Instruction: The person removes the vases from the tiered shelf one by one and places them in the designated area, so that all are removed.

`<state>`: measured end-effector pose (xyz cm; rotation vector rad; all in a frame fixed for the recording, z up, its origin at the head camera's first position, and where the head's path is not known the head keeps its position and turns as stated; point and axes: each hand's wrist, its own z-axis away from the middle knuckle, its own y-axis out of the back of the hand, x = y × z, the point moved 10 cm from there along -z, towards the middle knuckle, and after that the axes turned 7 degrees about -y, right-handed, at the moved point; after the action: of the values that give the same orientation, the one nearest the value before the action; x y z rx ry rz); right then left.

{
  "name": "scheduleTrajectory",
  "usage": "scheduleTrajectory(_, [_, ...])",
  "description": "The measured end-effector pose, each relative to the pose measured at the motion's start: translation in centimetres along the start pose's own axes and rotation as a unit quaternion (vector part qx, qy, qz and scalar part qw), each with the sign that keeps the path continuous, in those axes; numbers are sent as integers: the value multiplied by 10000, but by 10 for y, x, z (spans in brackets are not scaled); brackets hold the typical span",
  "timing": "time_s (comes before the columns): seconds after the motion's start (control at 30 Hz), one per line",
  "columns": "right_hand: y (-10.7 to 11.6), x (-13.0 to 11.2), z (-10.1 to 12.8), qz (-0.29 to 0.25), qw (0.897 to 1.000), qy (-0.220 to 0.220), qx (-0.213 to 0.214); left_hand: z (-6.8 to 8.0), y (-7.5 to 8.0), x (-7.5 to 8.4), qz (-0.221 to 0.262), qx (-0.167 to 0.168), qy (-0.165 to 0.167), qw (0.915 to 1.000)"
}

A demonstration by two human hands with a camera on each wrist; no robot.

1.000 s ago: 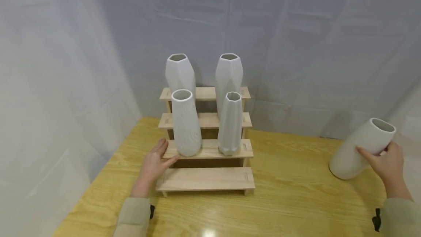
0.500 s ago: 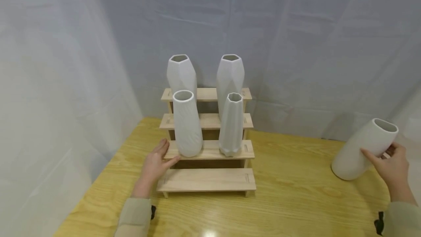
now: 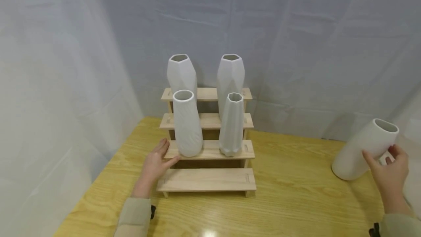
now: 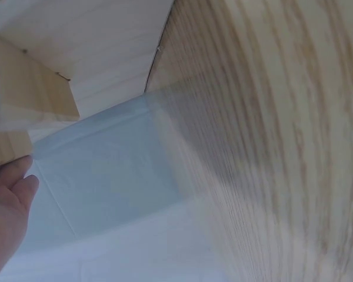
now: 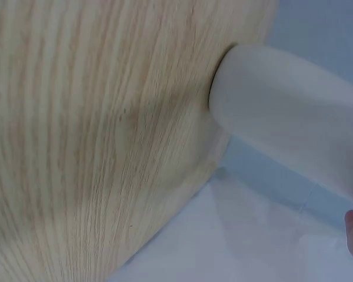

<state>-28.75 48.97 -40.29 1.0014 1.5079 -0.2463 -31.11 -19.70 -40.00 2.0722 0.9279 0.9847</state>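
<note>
My left hand (image 3: 155,162) holds the left end of a shelf on the stepped wooden stand (image 3: 207,179), thumb along its front edge; in the left wrist view its fingertips (image 4: 25,182) meet the wood. On that shelf are a textured white vase (image 3: 187,127) and a ribbed white vase (image 3: 231,131). At the right, a smooth white vase (image 3: 360,153) has its base on the table. My right hand (image 3: 389,171) is beside it with loosened fingers, the thumb overlapping its side and the other fingertips showing just past its right edge.
Two faceted white vases (image 3: 182,72) stand higher up on the stand, behind the front pair. The stand's lowest shelf is in front, close to the near side of the wooden table (image 3: 289,200). Pale cloth (image 3: 296,46) hangs behind and at the left.
My right hand's fingers have loosened from the smooth vase and come into sight, and its wrist has dropped slightly. The vase stays in place. The left hand keeps its hold.
</note>
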Motion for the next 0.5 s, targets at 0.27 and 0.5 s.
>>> scheduleTrajectory(0.27, [8,-43,49,-481,9985,93,246,0,0,-1,71,-109,124,9998])
scheduleTrajectory(0.5, [6,-65,66,-747,9948,658,204,0,-2,-3,70,-129,119,9998])
